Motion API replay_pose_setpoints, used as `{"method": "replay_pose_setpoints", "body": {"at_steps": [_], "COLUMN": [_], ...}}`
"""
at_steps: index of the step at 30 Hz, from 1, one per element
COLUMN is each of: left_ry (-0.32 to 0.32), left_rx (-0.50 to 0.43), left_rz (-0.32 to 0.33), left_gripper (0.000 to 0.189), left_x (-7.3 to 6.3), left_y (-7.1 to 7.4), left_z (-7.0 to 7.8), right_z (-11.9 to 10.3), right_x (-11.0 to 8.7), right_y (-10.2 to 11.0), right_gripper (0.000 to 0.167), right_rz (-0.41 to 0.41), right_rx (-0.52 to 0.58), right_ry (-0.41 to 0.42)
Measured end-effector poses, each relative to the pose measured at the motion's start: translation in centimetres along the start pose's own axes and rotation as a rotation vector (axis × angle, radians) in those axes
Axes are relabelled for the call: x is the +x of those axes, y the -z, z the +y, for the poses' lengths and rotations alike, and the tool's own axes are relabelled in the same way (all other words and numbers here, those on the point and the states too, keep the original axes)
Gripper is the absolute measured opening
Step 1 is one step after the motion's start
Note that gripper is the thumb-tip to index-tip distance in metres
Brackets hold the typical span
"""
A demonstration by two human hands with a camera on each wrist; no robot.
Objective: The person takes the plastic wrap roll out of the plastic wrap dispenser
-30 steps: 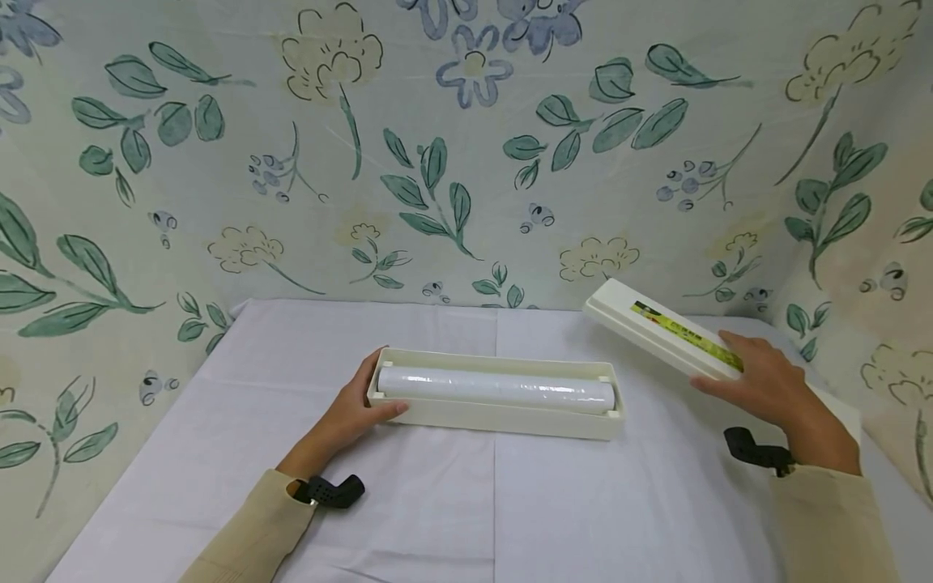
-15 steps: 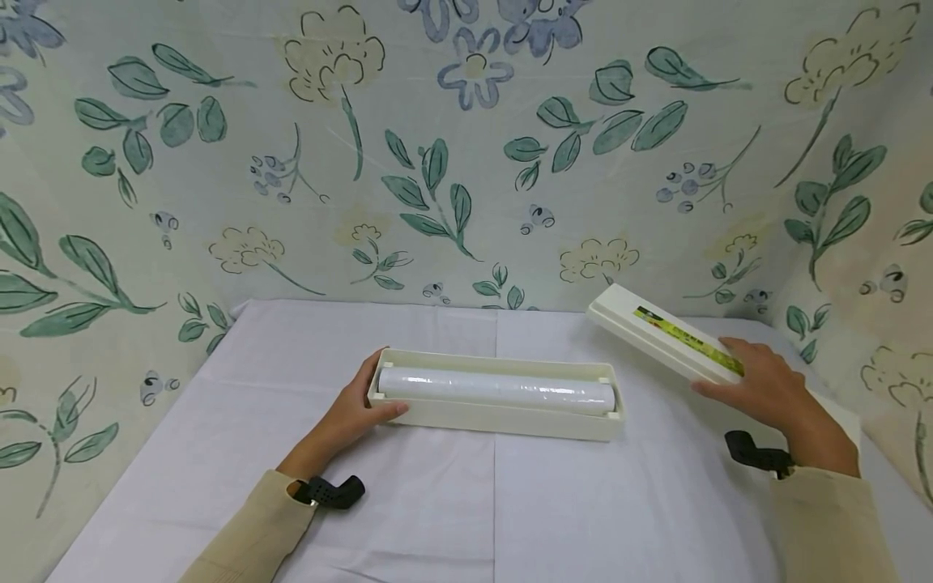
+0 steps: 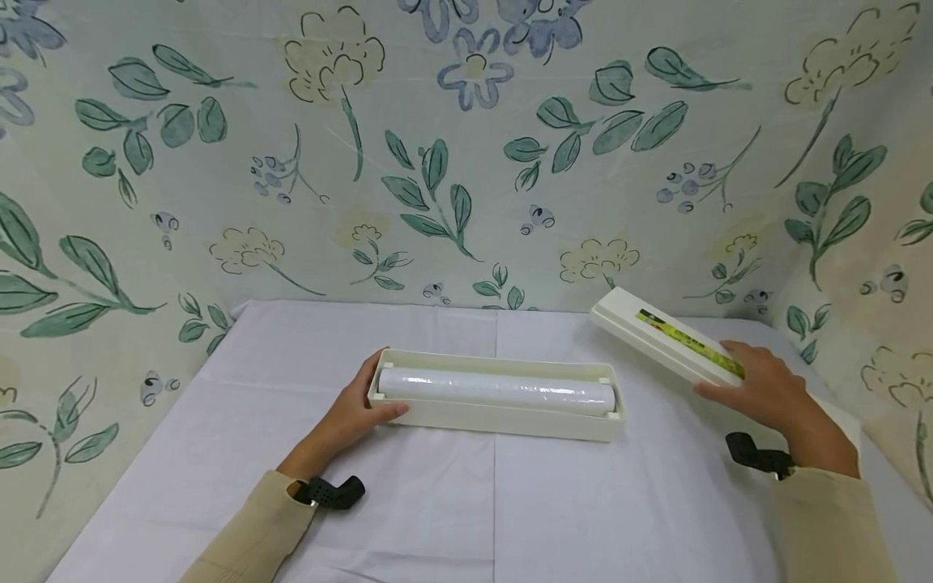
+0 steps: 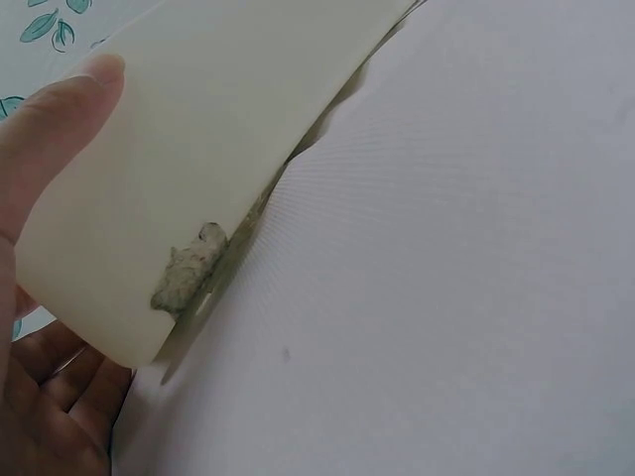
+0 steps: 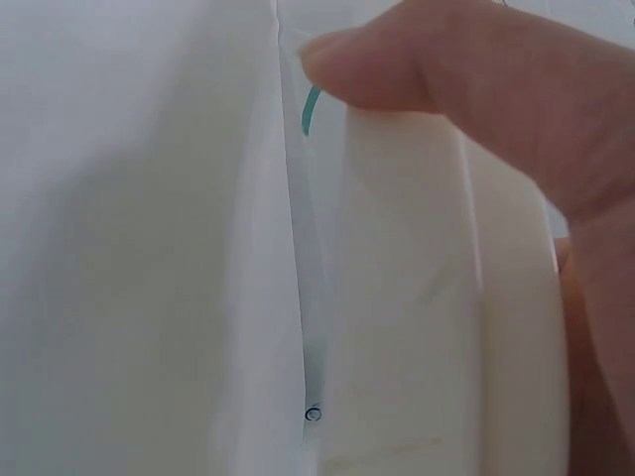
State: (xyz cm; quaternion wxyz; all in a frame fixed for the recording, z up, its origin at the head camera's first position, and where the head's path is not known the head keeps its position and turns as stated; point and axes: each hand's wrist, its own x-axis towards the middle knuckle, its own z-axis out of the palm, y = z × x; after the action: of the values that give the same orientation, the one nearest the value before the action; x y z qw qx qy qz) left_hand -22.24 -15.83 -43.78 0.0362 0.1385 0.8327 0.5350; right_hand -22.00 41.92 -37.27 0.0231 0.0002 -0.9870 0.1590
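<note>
In the head view, a long cream plastic box lies lidless on the white cloth, with a shiny white roll of cling film inside. My left hand grips its left end, thumb on the near wall and the other fingers behind. The left wrist view shows that thumb on the box's side wall, which has a greyish patch low down. Over on the right, my right hand holds the tilted lid, which bears a yellow-green label. In the right wrist view, the thumb lies over the lid's edge.
A white cloth covers the table. Behind it and at both sides hang flower-printed sheets. A pale white flat thing shows partly behind my right wrist; its kind cannot be told. Black wrist cameras sit on both wrists.
The lid in my right hand has shifted slightly down and to the right. My left hand, the box and the roll have stayed in place.
</note>
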Motion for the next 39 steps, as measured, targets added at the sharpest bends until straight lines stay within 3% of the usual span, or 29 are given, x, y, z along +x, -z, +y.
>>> {"method": "replay_pose_setpoints", "body": {"at_steps": [2,4,25,39], "left_ry": [-0.005,-0.008,-0.012,-0.011], "left_rx": [-0.002,-0.002,-0.027,0.011], "left_rz": [0.005,0.005,0.005,0.008], "left_gripper": [0.095,0.095,0.096,0.095], "left_x": [0.4,0.4,0.4,0.4], "left_y": [-0.1,0.0,-0.2,-0.1], "left_z": [-1.1,-1.1,-0.9,-1.1], "right_z": [0.2,0.4,0.9,1.3], "right_x": [0.1,0.1,0.2,0.4], "right_y": [-0.1,-0.2,-0.9,-1.3], "right_gripper": [0.103,0.103,0.104,0.104], "right_rz": [-0.005,-0.008,-0.029,-0.042], "right_rx": [-0.001,-0.003,0.016,0.015], "right_ry": [0.006,0.004,-0.040,-0.072]}}
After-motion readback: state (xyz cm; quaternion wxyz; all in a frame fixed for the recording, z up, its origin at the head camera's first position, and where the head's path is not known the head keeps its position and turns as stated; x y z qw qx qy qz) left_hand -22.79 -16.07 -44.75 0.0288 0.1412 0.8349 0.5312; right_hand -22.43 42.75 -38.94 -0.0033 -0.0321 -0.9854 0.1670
